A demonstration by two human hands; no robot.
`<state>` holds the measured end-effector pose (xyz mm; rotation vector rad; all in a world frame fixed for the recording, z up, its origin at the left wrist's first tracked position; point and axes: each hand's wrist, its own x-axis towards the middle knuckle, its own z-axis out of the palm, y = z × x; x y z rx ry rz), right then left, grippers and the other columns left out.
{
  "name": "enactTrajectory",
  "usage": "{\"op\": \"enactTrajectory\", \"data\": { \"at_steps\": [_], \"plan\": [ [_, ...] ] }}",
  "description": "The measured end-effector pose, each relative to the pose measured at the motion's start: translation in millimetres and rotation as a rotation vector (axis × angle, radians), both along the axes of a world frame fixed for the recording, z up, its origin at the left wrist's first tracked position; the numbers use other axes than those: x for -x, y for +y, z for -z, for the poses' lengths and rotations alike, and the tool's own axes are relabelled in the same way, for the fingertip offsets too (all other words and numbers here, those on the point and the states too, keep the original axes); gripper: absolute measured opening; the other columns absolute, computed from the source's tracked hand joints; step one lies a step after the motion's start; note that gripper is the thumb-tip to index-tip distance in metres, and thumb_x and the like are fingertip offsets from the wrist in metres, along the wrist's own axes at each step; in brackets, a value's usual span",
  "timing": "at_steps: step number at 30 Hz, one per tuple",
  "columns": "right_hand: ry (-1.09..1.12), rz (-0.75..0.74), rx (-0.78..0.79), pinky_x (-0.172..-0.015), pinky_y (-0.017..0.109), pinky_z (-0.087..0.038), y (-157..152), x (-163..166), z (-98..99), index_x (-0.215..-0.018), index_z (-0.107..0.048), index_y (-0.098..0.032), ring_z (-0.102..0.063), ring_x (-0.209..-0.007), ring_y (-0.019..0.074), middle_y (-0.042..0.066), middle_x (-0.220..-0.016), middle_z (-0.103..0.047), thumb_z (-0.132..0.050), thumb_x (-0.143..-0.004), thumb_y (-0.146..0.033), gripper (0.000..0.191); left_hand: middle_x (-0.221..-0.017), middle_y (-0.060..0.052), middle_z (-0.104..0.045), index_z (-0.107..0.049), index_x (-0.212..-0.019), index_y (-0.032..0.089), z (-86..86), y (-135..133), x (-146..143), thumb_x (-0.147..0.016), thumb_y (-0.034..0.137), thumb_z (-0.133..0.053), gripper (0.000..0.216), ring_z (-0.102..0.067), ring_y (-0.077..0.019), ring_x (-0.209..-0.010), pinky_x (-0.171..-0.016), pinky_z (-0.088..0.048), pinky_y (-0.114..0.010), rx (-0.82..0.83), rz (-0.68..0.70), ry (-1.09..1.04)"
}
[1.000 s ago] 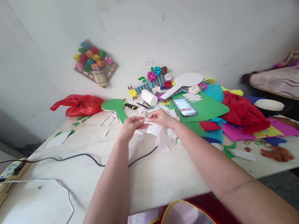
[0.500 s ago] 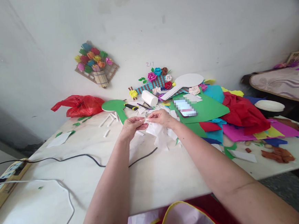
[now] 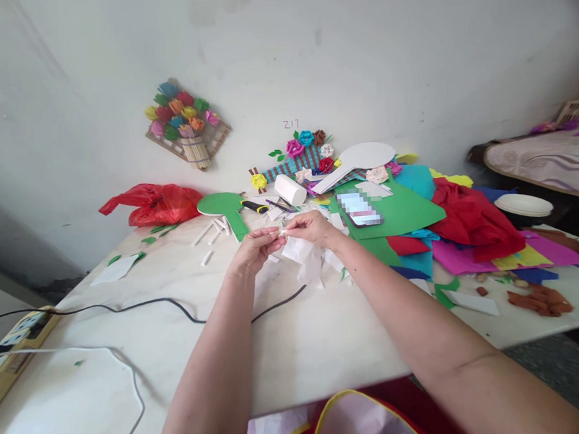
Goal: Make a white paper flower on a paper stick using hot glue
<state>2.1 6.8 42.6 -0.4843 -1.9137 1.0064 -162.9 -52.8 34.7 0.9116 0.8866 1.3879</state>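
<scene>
Between the fingertips of my left hand (image 3: 259, 247) and my right hand (image 3: 311, 229) is a small piece of white paper (image 3: 281, 232), pinched from both sides. Both hands are closed and nearly touching over the table. Thin crumpled white paper (image 3: 307, 259) lies under and beside my right hand. Just beyond the hands are a green paddle-shaped cutout (image 3: 221, 205), a yellow-and-black cutter (image 3: 254, 207) and a white roll (image 3: 290, 190). Short white rolled sticks (image 3: 206, 257) lie left of my left hand.
A phone (image 3: 359, 209) rests on green sheets at right, near red crepe paper (image 3: 475, 219). A red plastic bag (image 3: 161, 204) sits at the back left. Black cable (image 3: 168, 300) crosses the table toward a power strip (image 3: 17, 352). Paper flowers (image 3: 306, 145) stand against the wall.
My fingers have shifted slightly around the small white piece, and my left fingers sit closer together. The rest of the table looks the same.
</scene>
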Motion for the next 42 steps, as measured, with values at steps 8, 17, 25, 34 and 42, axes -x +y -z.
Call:
{"op": "enactTrajectory", "data": {
  "at_steps": [8,17,25,34,42],
  "plan": [
    [-0.010,-0.029,-0.050,-0.060,0.026,-0.045,2,0,1.7,-0.065,-0.069,-0.014,-0.060,-0.061,0.0149,0.006,-0.066,-0.068,-0.066,-0.063,-0.027,0.013,-0.063,-0.013,-0.068,-0.065,-0.075,0.006,-6.9,-2,-1,-0.075,0.009,-0.052,0.013,-0.066,-0.0175,-0.060,-0.057,-0.054,-0.022,0.065,-0.012,-0.027],
    [-0.041,-0.008,-0.082,-0.059,0.025,-0.045,2,2,4.2,-0.063,-0.068,-0.014,-0.059,-0.059,0.0143,0.005,-0.065,-0.067,-0.065,-0.063,-0.024,0.010,-0.065,-0.011,-0.067,-0.063,-0.083,0.005,-7.1,-3,2,-0.072,0.002,-0.054,0.015,-0.066,-0.0181,-0.060,-0.056,-0.054,-0.022,0.084,0.001,0.042],
    [-0.074,-0.011,0.029,-0.058,0.024,-0.041,-2,-1,1.3,-0.064,-0.065,-0.013,-0.053,-0.058,0.0118,0.001,-0.062,-0.061,-0.062,-0.066,-0.031,0.019,-0.066,-0.011,-0.067,-0.065,-0.082,0.006,-5.8,-2,5,-0.070,0.003,-0.059,0.013,-0.066,-0.0172,-0.061,-0.057,-0.053,-0.021,0.083,0.018,0.075],
    [-0.087,-0.035,0.225,-0.055,0.023,-0.034,-5,-4,-4.1,-0.068,-0.061,-0.012,-0.045,-0.055,0.0093,-0.001,-0.061,-0.055,-0.061,-0.066,-0.039,0.027,-0.067,-0.009,-0.067,-0.065,-0.079,0.007,-7.0,-4,3,-0.067,0.004,-0.062,0.012,-0.066,-0.0168,-0.060,-0.060,-0.054,-0.022,0.052,0.024,0.109],
    [-0.255,-0.005,0.254,-0.048,0.023,-0.023,-4,-5,-5.5,-0.056,-0.051,-0.014,-0.033,-0.048,0.0072,-0.004,-0.049,-0.041,-0.056,-0.068,-0.051,0.039,-0.068,-0.009,-0.068,-0.061,-0.088,0.009,-3.5,-2,6,-0.067,0.008,-0.064,0.022,-0.066,-0.0177,-0.061,-0.059,-0.054,-0.023,0.007,0.069,0.174]
  ]
}}
